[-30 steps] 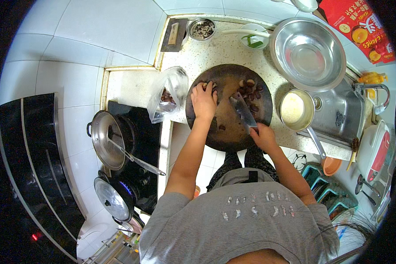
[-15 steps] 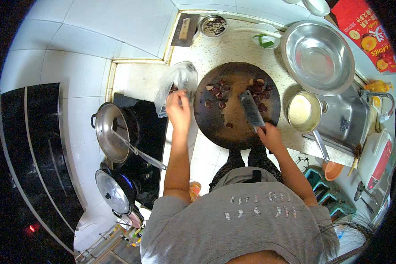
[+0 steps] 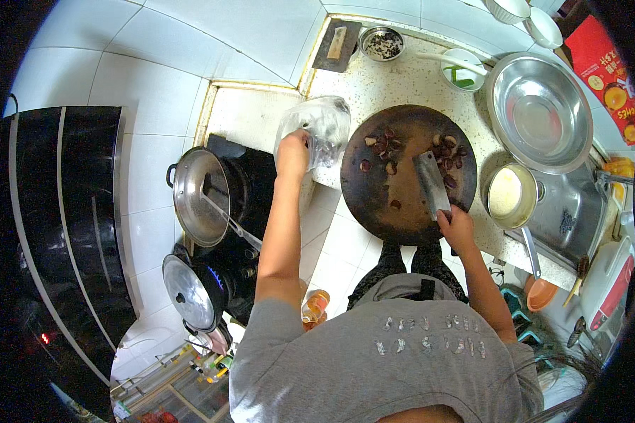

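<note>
In my right hand [image 3: 456,227] is a cleaver [image 3: 432,183], gripped by its handle, with the blade lying over a round, dark wooden chopping board [image 3: 374,215]. Dark reddish-brown pieces [image 3: 382,144] with pale cut faces, resembling chestnuts, form a group at the board's far left. More such pieces [image 3: 448,151] lie at the right, beside the blade. My left hand [image 3: 293,150] is at the left side of a clear plastic bag [image 3: 328,120] on the counter corner, left of the board. Its fingers look curled, and their tips are hidden against the bag.
At the left, a lidded pan [image 3: 190,197] with tongs across it and a lidded pot [image 3: 188,292] over a blue flame occupy the stove. A steel basin [image 3: 540,116], a pot of pale contents [image 3: 508,194] and the sink [image 3: 575,211] stand right of the board. Bowls line the back.
My left hand has moved left and farther away along the bag, its fingers curling in. The cleaver stays nearly still over the board. The whole view has shifted slightly.
</note>
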